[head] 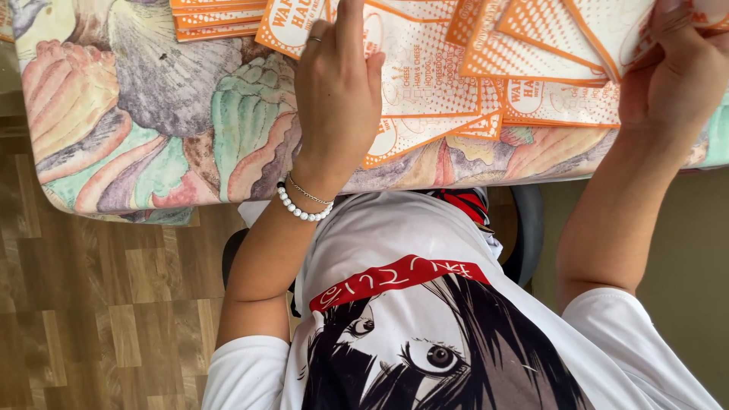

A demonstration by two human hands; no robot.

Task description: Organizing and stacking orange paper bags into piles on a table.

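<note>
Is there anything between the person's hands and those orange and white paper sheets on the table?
Nothing visible. The left hand rests flat on an orange-and-white paper sheet, fingers pressed on it. The right hand already grips the edge of another sheet. Both lie on the shell-patterned tablecloth.

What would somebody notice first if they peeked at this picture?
Probably the orange-and-white paper sheets fanned across the top, on a tablecloth printed with big pastel seashells. The left hand, with a pearl bracelet on its wrist, presses on one sheet, while the right hand has a grip on more at the top right corner. Below, a white shirt shows a large cartoon drawing.
</note>
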